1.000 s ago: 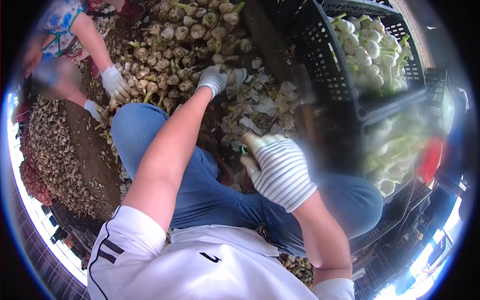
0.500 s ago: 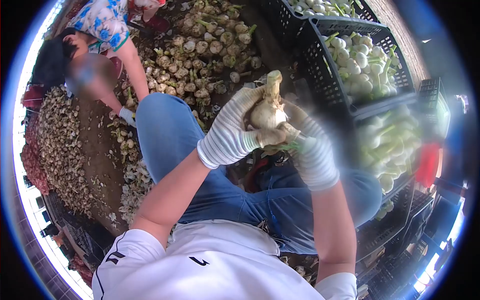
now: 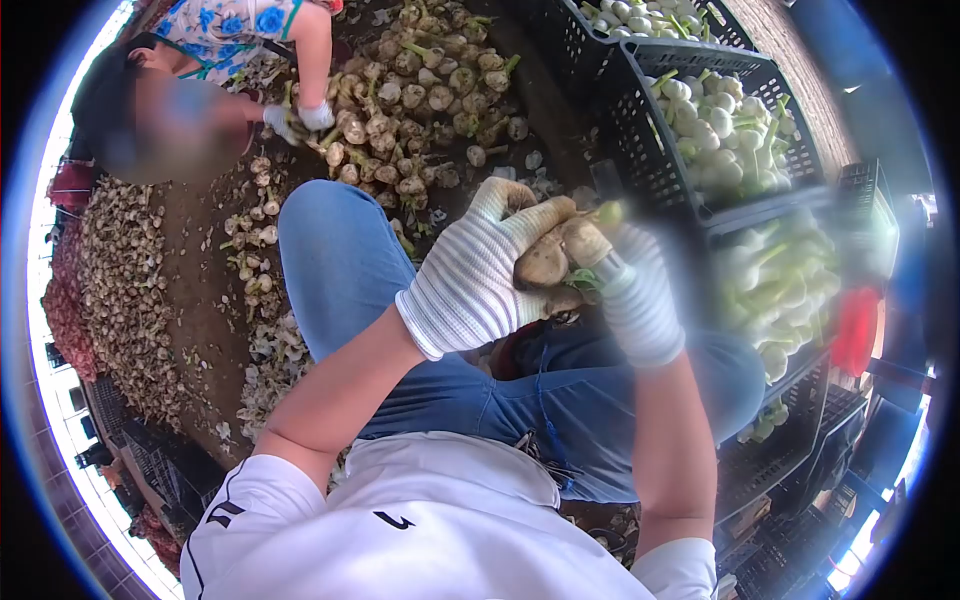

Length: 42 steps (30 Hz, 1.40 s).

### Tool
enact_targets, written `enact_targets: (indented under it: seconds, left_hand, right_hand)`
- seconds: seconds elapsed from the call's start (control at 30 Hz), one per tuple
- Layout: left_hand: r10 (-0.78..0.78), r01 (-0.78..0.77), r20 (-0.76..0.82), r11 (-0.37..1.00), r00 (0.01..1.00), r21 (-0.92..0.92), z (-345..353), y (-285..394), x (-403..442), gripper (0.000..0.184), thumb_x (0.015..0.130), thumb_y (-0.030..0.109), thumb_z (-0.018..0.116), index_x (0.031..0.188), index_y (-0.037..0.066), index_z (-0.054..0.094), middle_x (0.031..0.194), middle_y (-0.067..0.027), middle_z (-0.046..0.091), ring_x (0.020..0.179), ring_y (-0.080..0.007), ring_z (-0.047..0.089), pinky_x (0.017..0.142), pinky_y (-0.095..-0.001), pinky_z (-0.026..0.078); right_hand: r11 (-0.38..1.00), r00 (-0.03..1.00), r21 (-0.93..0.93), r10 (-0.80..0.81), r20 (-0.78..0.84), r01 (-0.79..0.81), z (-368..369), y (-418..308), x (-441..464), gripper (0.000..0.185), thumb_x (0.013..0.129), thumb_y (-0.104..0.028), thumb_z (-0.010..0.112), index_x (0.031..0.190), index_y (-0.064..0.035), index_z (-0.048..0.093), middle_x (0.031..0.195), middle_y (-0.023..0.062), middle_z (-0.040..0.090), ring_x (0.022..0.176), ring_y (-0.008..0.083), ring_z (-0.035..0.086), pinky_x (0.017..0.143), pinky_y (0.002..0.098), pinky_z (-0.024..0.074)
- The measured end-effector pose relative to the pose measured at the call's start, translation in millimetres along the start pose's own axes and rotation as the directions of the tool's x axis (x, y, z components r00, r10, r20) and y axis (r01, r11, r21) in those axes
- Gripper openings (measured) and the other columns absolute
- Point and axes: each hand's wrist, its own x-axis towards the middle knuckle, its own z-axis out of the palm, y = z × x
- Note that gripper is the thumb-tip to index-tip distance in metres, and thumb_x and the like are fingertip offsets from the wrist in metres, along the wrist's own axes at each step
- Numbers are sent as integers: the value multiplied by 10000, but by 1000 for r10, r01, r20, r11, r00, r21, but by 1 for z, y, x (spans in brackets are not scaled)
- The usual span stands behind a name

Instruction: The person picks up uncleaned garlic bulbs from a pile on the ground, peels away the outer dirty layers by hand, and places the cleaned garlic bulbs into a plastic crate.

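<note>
Evidently the black perforated plastic crate [image 3: 655, 130] full of clean white bulbs is the biggest container near the grip, off to its right and farther forward. Ahead and to the left of the grip spreads a heap of brown, soil-marked garlic [image 3: 440, 97]; at its left edge another person [image 3: 245, 35] works with gloved hands [image 3: 317, 118]. Closer in, the wearer's left hand [image 3: 470, 275], in a white-and-grey striped knit glove, is closed around a rounded, tan-skinned garlic bulb [image 3: 541, 262]. The bulb lies at those fingers' right side, nearer this hand; its long axis, partly hidden, seems to slant toward the similarly gloved right hand [image 3: 648, 300]. Blur hides whether that one clasps anything. Smallest is a black mark [image 3: 395, 521] on the white shirt [image 3: 450, 490], nearer the body than the grip; no wording is legible.
</note>
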Motion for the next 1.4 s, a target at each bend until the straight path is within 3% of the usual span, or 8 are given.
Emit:
enact_targets:
  seconds: [0.4,0.47,0.53,0.67,0.83,1.17,1.3,1.4]
  left_hand:
    - [18,-20,-18,998,1000,-61,-11,-8,0,778,570,268,929,1235,35,600,1084,-103,592,986,-220,601,883,-327,523]
    - [-125,123,17,927,992,-353,-5,-18,-7,750,599,221,922,1244,31,591,1073,-84,597,984,-191,603,877,-310,518]
    - [-205,195,64,715,977,-671,0,-20,-12,698,654,141,900,1262,30,574,1052,-46,599,975,-145,602,867,-286,510]
    - [-101,83,-42,945,994,-317,-3,-21,-16,738,601,210,922,1237,30,595,1050,-76,606,942,-190,618,841,-310,519]
    - [1,6,-113,998,994,64,-5,-12,-14,807,509,297,934,1210,44,623,1025,-118,595,886,-267,618,781,-364,534]
    - [-47,39,-99,996,994,-83,-4,-16,-15,824,519,314,942,1227,49,616,1031,-103,608,902,-233,627,778,-331,542]
    - [-337,266,103,482,936,-835,2,-22,-18,770,667,325,872,1286,3,547,1076,-104,625,874,-205,648,712,-312,567]
    - [-186,353,376,-145,908,-924,-10,-28,-19,692,874,398,653,1355,-50,438,1090,-154,637,853,-233,682,611,-345,588]
  right_hand:
    - [986,997,-155,66,28,-61,-7,-4,0,317,976,-257,580,1098,28,647,853,31,677,778,74,590,699,236,493]
    - [971,995,-217,-100,17,102,-7,10,5,332,979,-244,570,1157,32,620,874,39,670,804,77,587,708,234,491]
    - [985,1000,-169,-27,-1,27,-6,10,6,337,974,-246,579,1153,35,622,905,46,671,826,79,587,726,235,491]
    - [999,998,-24,24,60,-22,-5,15,7,346,959,-260,605,1126,41,634,931,48,672,846,83,584,754,244,490]
    - [969,1000,-246,-31,1,30,10,11,8,293,963,-235,590,1061,34,653,872,43,672,798,86,565,731,263,485]
    - [798,967,-559,-252,29,225,3,20,10,188,957,-117,540,984,41,638,729,139,635,627,172,544,615,306,469]
    - [848,956,-457,-292,20,268,1,21,8,165,941,-79,533,1029,20,631,741,118,642,614,161,556,603,294,472]
    - [805,899,-425,-435,52,414,7,21,6,185,927,-51,516,1060,2,634,739,103,638,606,180,590,611,286,487]
